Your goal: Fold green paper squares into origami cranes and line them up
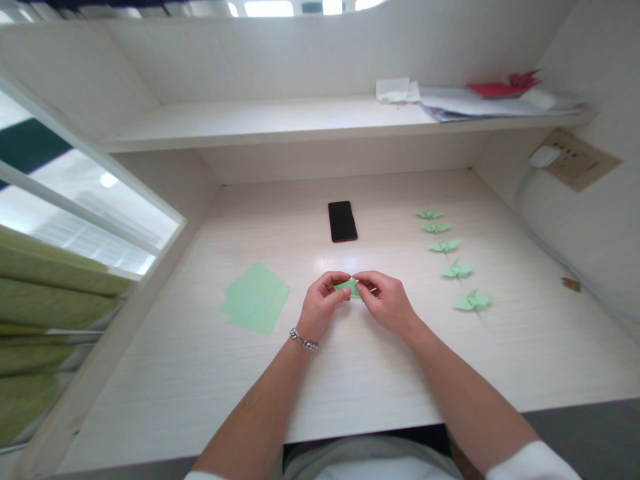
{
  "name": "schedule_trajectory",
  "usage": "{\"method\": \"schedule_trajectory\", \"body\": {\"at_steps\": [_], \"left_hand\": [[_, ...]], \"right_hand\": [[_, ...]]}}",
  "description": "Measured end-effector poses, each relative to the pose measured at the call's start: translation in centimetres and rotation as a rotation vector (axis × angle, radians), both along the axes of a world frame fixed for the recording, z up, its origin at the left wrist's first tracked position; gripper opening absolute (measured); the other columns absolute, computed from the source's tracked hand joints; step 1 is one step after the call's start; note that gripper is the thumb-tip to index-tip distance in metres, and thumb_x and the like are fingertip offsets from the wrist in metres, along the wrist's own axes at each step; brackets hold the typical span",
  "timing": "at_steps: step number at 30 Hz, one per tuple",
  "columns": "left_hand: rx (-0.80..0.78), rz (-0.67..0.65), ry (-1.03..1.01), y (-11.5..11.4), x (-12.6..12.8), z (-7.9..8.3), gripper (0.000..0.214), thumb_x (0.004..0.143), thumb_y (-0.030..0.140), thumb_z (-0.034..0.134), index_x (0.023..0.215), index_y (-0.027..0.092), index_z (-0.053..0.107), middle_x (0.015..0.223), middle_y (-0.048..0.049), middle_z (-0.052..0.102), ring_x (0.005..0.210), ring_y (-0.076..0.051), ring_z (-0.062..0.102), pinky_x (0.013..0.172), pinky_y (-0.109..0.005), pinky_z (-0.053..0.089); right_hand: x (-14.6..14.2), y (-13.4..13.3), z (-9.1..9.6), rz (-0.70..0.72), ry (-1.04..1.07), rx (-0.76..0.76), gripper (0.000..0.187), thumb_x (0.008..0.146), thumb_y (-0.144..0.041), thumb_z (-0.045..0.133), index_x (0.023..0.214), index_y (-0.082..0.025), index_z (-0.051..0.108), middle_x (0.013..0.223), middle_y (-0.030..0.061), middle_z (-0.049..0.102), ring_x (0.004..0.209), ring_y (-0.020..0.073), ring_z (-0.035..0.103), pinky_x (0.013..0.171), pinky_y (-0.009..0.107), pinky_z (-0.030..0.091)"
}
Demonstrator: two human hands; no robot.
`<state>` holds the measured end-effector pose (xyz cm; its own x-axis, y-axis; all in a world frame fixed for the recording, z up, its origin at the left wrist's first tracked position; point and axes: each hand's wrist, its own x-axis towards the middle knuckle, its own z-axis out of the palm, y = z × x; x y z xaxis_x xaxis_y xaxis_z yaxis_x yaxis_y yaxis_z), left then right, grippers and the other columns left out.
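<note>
Over the middle of the pale desk (350, 373), both hands pinch one small folded piece of green paper (349, 287). My left hand (323, 307), with a metal bracelet at the wrist, grips its left side with closed fingers. My right hand (387, 301) grips its right side, fingers closed too. A stack of flat green paper sheets (256, 298) lies to the left of my hands. Several finished green paper cranes (456, 270) sit in a slanting row to the right.
A black phone (343, 221) lies face up beyond my hands. The shelf (250, 123) above holds white papers (465, 103) and a red folded paper piece (503, 85). A wall socket with a white plug (545, 157) and cable is on the right. A window (75, 213) is at left.
</note>
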<state>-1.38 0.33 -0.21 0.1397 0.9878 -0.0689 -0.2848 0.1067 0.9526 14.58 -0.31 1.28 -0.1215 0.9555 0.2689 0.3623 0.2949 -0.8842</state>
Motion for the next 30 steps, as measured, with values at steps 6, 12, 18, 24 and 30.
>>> {"method": "schedule_trajectory", "body": {"at_steps": [6,12,18,24,30], "left_hand": [[0.068,-0.008,0.033,0.2,0.1,-0.7,0.04,0.058,0.004,0.06,0.095,0.017,0.064,0.097,-0.0063,0.066,0.093,-0.02,0.061,0.08,-0.03,0.048],[0.093,-0.001,0.207,-0.1,0.5,-0.8,0.049,0.06,0.001,0.056,0.106,0.018,0.061,0.099,-0.0076,0.069,0.091,-0.021,0.065,0.077,-0.03,0.05],[0.218,0.03,0.51,-0.4,0.6,-0.7,0.048,0.07,0.009,0.061,0.115,0.021,0.057,0.104,-0.0066,0.069,0.095,-0.019,0.065,0.081,-0.029,0.05],[0.225,0.161,0.808,-0.4,0.4,-0.3,0.029,0.079,0.022,0.058,0.108,0.021,0.061,0.096,-0.0034,0.07,0.083,-0.017,0.066,0.075,-0.028,0.051],[0.285,0.223,0.923,-0.6,0.7,0.2,0.029,0.075,0.017,0.061,0.103,0.022,0.066,0.09,-0.001,0.073,0.078,-0.016,0.067,0.073,-0.026,0.053]], "right_hand": [[0.0,0.1,-0.4,0.014,-0.128,0.026,0.027,0.083,-0.02,0.053,0.106,-0.024,0.066,0.095,0.0059,0.069,0.08,0.0198,0.062,0.073,0.033,0.049],[-0.2,-0.1,-0.6,0.071,-0.243,0.05,0.028,0.083,-0.019,0.054,0.109,-0.024,0.064,0.1,0.0062,0.069,0.085,0.0205,0.063,0.074,0.032,0.048],[-0.4,-0.3,-0.7,0.028,-0.286,0.063,0.02,0.083,-0.018,0.054,0.096,-0.023,0.068,0.092,0.0033,0.07,0.081,0.0183,0.064,0.074,0.029,0.048],[-1.2,-0.8,-0.6,-0.14,-0.13,0.059,0.012,0.082,-0.02,0.055,0.089,-0.02,0.065,0.082,0.0016,0.07,0.071,0.0148,0.064,0.07,0.025,0.048],[-1.7,-0.8,-0.8,-0.161,-0.129,0.069,0.016,0.079,-0.015,0.052,0.09,-0.019,0.064,0.083,0.0027,0.069,0.073,0.0159,0.063,0.07,0.026,0.048]]}}
